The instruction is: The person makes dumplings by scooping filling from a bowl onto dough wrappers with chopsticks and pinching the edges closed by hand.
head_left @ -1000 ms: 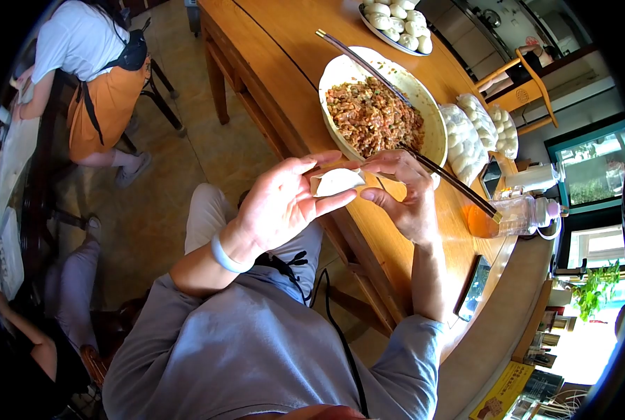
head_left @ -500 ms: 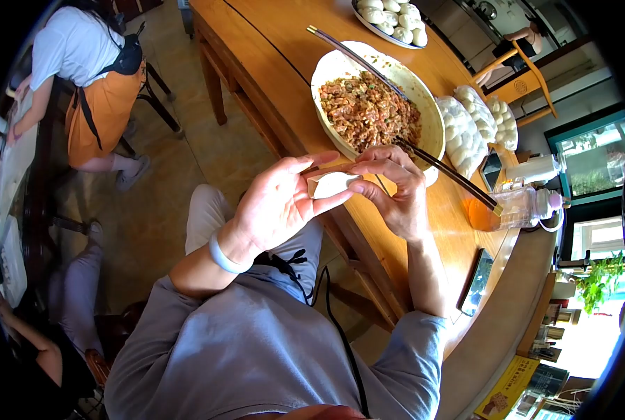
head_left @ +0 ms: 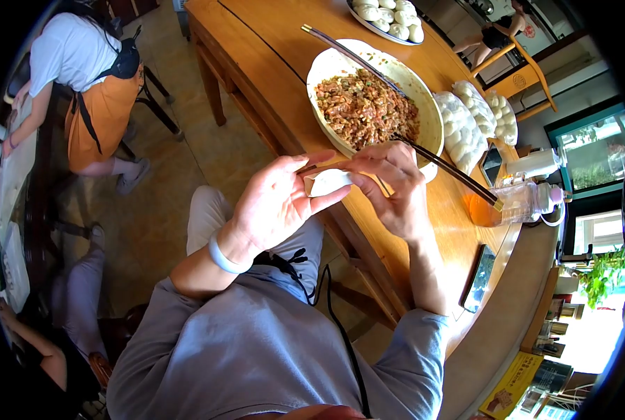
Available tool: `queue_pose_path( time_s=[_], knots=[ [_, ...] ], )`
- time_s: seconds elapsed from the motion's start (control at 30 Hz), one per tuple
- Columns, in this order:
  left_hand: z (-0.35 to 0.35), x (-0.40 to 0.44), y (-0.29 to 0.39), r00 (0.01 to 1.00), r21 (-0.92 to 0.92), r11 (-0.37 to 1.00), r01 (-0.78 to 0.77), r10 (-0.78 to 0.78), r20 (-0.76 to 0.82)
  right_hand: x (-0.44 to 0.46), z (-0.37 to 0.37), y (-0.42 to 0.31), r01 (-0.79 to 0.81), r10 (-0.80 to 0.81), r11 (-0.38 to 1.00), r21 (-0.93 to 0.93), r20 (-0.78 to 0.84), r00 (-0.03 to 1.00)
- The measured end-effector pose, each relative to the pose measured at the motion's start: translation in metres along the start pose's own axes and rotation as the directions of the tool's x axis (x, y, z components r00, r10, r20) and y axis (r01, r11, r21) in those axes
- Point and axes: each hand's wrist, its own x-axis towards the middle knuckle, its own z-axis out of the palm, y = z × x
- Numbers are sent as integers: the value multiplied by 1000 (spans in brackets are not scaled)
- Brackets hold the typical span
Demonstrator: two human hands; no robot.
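Note:
A white dough wrapper (head_left: 325,183), partly folded, is held up in front of me between both hands. My left hand (head_left: 267,199), palm up, grips it from the left with thumb and fingers; a pale band circles that wrist. At its right side, my right hand (head_left: 396,185) pinches the dough edge between thumb and fingers, which partly hide it. Just beyond the hands stands a large cream bowl (head_left: 431,108) of chopped meat filling (head_left: 365,108). One dark chopstick (head_left: 351,54) lies across its far side, and another chopstick (head_left: 466,180) slants out to the right.
On the wooden table (head_left: 256,49) are a plate (head_left: 379,33) of white buns, bags of white dough pieces (head_left: 459,133), a bottle of orange liquid (head_left: 512,203) and a phone (head_left: 477,278). A person in an orange skirt (head_left: 99,126) works at a left table.
My right fingers have shifted and curled a little more over the dough edge. The left hand stays nearly still. In the background, a person beyond the chair has moved left.

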Motion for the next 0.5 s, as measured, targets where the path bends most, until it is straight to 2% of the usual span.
queue_pose_path(
  time_s=[0.17,0.37,0.5],
  knots=[
    [5,-1,1,999,10,1000,-18,18,-39,-4,-10,9,-175,164,960,220,67,984],
    [0,-2,0,1000,-44,999,4,-3,14,-2,-3,3,-138,127,979,150,84,988],
    [2,-1,1,1000,-22,1000,6,-6,-5,-3,-1,3,-152,140,967,204,70,988]
  ],
)
